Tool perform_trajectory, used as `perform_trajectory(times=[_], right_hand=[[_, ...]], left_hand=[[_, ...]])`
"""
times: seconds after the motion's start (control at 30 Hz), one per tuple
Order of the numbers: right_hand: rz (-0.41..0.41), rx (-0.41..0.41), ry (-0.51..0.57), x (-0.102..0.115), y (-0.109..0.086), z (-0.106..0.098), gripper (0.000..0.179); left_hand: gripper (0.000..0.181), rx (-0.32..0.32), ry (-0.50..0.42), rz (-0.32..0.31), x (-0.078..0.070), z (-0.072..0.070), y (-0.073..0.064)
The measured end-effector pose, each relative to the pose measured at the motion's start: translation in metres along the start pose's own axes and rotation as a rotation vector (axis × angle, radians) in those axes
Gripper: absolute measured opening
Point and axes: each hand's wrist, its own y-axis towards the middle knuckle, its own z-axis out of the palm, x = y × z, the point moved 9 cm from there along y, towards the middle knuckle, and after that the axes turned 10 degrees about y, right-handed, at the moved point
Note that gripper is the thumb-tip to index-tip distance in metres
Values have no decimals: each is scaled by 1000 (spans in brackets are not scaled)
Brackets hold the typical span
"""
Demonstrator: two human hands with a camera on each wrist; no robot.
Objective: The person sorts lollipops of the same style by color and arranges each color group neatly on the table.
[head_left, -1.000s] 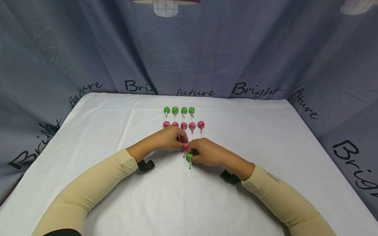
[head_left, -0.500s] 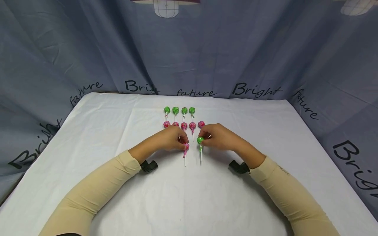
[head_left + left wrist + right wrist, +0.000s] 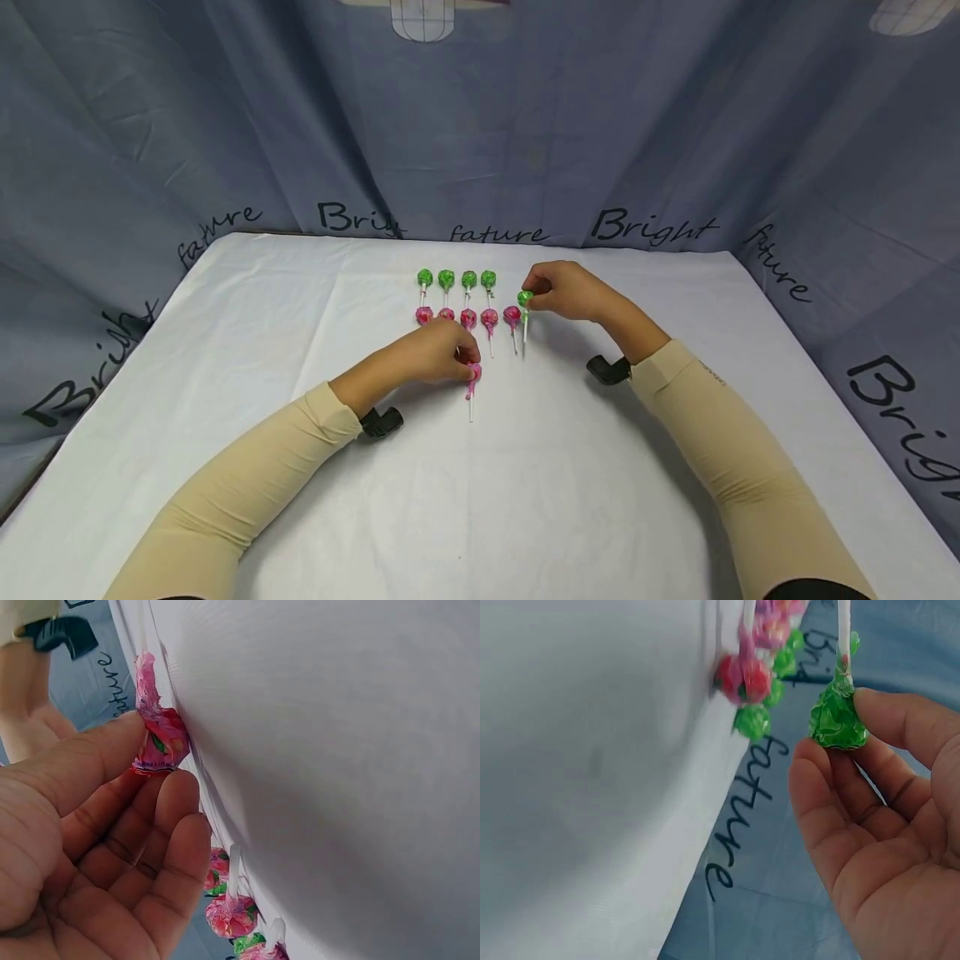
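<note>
My left hand (image 3: 441, 350) pinches the head of a pink lollipop (image 3: 161, 741) between thumb and fingers, its white stick pointing toward the near side of the table. At the right, my right hand (image 3: 568, 290) holds a green lollipop (image 3: 838, 720) by its wrapped head, stick hanging toward me. It is beside the right end of a row of pink lollipops, whose end one (image 3: 512, 316) is close by. Behind that row lie several green lollipops, the rightmost (image 3: 488, 279) left of my right hand. My left hand covers parts of some pink ones.
A white cloth (image 3: 555, 500) covers the table. Behind it hangs a grey-blue curtain (image 3: 480, 150) with dark lettering, meeting the table's far edge just past the green row. Each wrist wears a black camera mount (image 3: 609, 369).
My right hand has carried the green lollipop away from me and to the right, from beside my left hand to the rows' right end. The left hand stays nearly still with the pink lollipop.
</note>
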Motion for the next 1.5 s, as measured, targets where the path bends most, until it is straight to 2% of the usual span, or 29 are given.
perform_trajectory(times=[0.4, 0.73, 1.0, 1.3, 1.5], right_hand=[[40, -5, 19, -9, 54, -16, 22], [98, -2, 0, -20, 88, -6, 26], [115, 4, -25, -31, 96, 2, 24], [113, -42, -7, -36, 90, -3, 26], [142, -51, 6, -38, 89, 0, 27]], left_hand=[[7, 16, -17, 7, 0, 0, 2], [7, 21, -6, 15, 1, 2, 2], [4, 23, 27, 12, 1, 2, 2], [4, 54, 50, 7, -7, 0, 8], [4, 69, 52, -14, -3, 4, 7]])
